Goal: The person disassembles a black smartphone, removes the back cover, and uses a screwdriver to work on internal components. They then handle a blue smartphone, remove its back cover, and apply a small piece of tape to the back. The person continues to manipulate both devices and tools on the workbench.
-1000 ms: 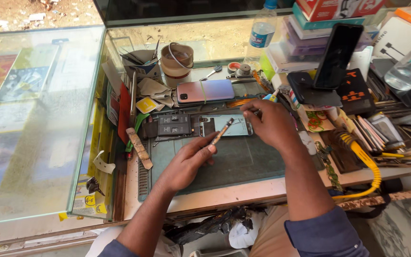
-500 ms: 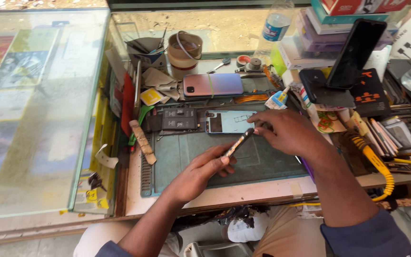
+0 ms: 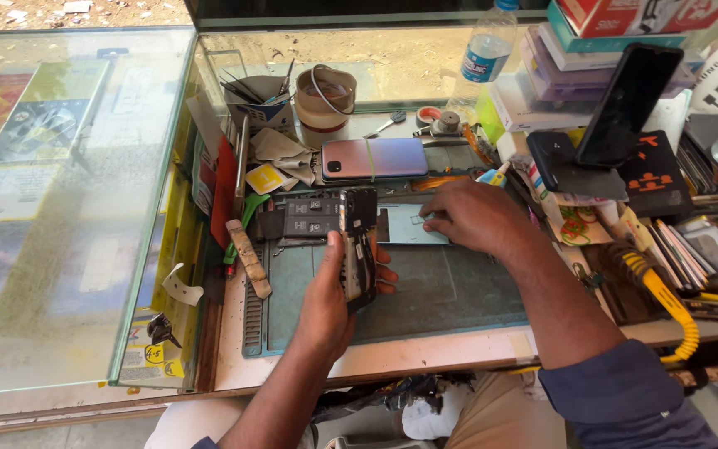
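My left hand (image 3: 332,293) grips an opened phone body (image 3: 358,246), held on edge over the green work mat (image 3: 442,295). The phone's inner parts face right. My right hand (image 3: 469,218) rests fingers down on the far part of the mat, touching a pale flat panel (image 3: 405,224). Behind the held phone lies a dark battery-like part (image 3: 309,218). A phone with a shiny pink-to-blue back (image 3: 373,158) lies face down further back.
A glass display case (image 3: 68,191) fills the left side. A tool cup (image 3: 255,98), a round tub (image 3: 325,97) and a water bottle (image 3: 485,54) stand at the back. Stacked boxes, a propped dark phone (image 3: 629,104) and a yellow hose (image 3: 666,299) crowd the right.
My left hand let go of the thin tool and now holds the opened phone body upright. My right hand slid onto the pale panel on the mat.
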